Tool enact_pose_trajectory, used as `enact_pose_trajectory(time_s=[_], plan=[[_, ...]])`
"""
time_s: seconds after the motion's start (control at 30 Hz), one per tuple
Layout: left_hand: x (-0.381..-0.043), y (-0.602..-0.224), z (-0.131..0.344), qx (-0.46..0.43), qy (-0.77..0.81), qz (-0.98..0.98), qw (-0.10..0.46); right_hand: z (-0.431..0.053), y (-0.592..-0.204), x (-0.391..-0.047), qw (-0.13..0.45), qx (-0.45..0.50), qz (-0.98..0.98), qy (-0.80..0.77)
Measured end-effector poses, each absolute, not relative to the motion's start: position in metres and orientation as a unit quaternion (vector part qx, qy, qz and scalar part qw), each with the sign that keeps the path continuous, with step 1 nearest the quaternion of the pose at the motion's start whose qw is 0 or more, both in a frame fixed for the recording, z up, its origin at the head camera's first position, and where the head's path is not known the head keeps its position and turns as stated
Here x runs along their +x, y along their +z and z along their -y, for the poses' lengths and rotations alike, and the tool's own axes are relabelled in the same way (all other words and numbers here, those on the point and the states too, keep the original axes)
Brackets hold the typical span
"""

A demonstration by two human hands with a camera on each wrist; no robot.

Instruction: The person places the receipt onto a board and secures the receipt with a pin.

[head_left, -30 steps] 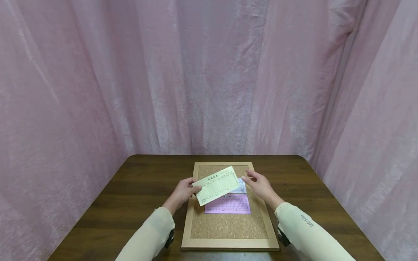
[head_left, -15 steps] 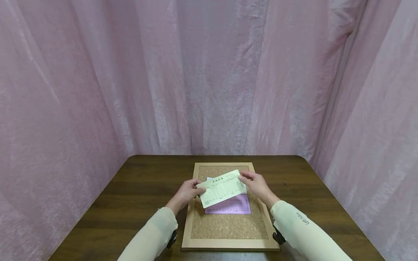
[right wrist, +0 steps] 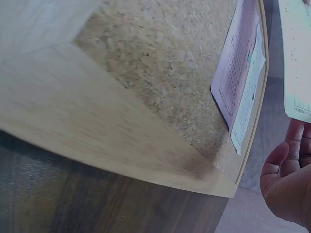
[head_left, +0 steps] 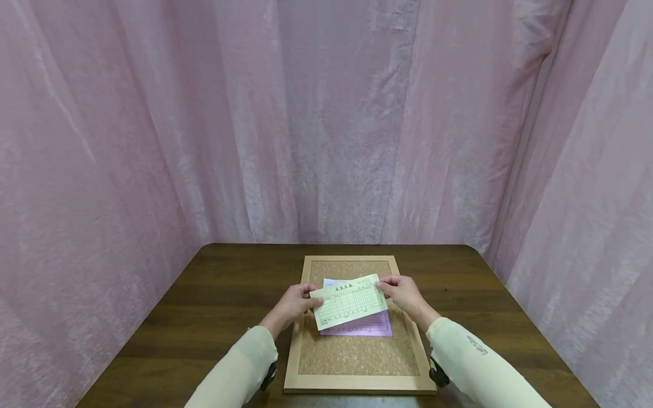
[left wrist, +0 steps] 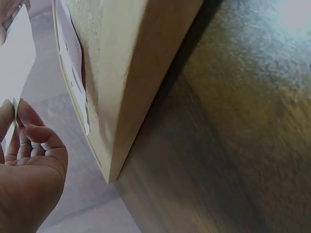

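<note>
A pale green printed form slip [head_left: 349, 303] is held slanted above the framed cork board [head_left: 357, 383], its left end lower. My left hand [head_left: 296, 305] pinches its left end between thumb and fingers, plain also in the left wrist view. At the slip's upper right corner, my right hand [head_left: 405, 292] pinches the paper. Beneath it a purple form slip [head_left: 367, 326] lies against the cork, partly covered. Above that, only a corner of a bluish-white slip [head_left: 330, 281] shows in the head view. A small teal spot [right wrist: 249, 58] marks the purple slip in the right wrist view.
The board lies on a dark brown wooden table [head_left: 204, 328], its raised wooden frame all round. Pink curtains [head_left: 326, 124] hang behind the table and on both sides. A tiny dark speck [head_left: 445, 289] lies to the right of the board.
The right hand, apart from the green slip at first, has taken hold of its right end. The slip has moved right and slightly nearer, and tilts less; the left hand has moved with it.
</note>
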State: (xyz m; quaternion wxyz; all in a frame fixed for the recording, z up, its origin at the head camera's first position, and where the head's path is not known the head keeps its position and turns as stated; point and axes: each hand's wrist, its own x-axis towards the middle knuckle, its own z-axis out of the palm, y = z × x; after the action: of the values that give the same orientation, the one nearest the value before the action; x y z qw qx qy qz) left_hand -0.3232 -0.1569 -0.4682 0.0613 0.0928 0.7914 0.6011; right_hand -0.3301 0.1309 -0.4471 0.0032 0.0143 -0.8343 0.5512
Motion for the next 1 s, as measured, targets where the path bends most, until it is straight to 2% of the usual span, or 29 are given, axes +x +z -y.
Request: enact_pose_trajectory(time_s=[0.2, 0.53, 1.0], plan=[[-0.320, -0.467, 0.160, 0.088, 0.601, -0.791, 0.074, -0.134, -0.446, -0.322, -0.007, 0.004, 0.829, 0.559], [-0.313, -0.466, 0.168, 0.099, 0.608, -0.785, 0.065, -0.142, -0.450, -0.307, -0.048, 0.002, 0.835, 0.548], [-0.301, -0.470, 0.170, 0.094, 0.605, -0.787, 0.075, -0.149, -0.461, -0.291, -0.066, 0.054, 0.824, 0.560]])
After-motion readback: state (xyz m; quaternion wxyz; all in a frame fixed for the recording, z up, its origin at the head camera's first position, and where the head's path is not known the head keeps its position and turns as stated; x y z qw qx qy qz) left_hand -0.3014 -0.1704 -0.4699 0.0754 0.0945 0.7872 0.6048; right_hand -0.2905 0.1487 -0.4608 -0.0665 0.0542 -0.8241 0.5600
